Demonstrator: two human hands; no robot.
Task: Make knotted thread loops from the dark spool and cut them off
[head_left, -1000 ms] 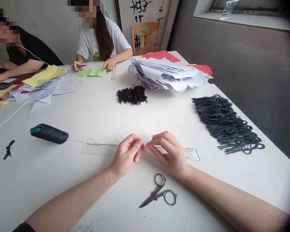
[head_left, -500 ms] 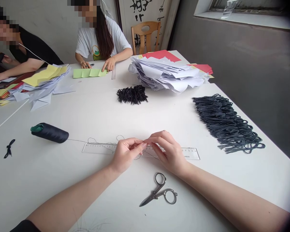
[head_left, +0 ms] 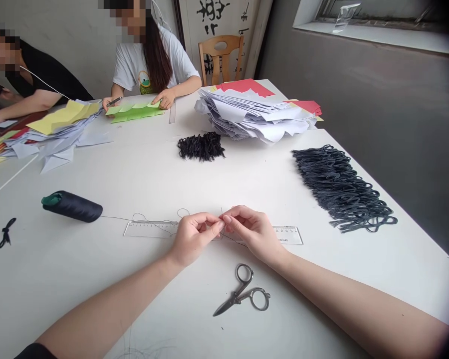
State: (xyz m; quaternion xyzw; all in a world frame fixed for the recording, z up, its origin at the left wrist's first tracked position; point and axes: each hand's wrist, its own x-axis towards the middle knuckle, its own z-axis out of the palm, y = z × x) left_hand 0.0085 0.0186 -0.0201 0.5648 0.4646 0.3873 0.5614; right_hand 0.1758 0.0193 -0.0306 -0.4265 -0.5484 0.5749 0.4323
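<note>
My left hand (head_left: 193, 238) and my right hand (head_left: 252, 232) meet at the fingertips above a clear plastic ruler (head_left: 149, 229). Both pinch a thin dark thread (head_left: 115, 218), which runs from a black thread spool (head_left: 73, 206) with a green end. The pinched spot is too small to show any detail. Steel scissors (head_left: 243, 291) lie closed just below my hands. Beyond them are a small black bundle of loops (head_left: 201, 147) and a larger dark grey bundle of cord loops (head_left: 340, 189).
A tall stack of white cut paper (head_left: 254, 114) lies on red sheets at the far end of the white table (head_left: 134, 169). Across it, one co-worker's hand (head_left: 166, 98) rests on folded green paper (head_left: 136, 112). More paper (head_left: 56, 134) lies at the left, with a small black knot (head_left: 6, 233).
My fingertips have stayed together on the thread, with only slight shifts. The co-worker's green paper has been lifted and reshaped. The whole view has shifted slightly.
</note>
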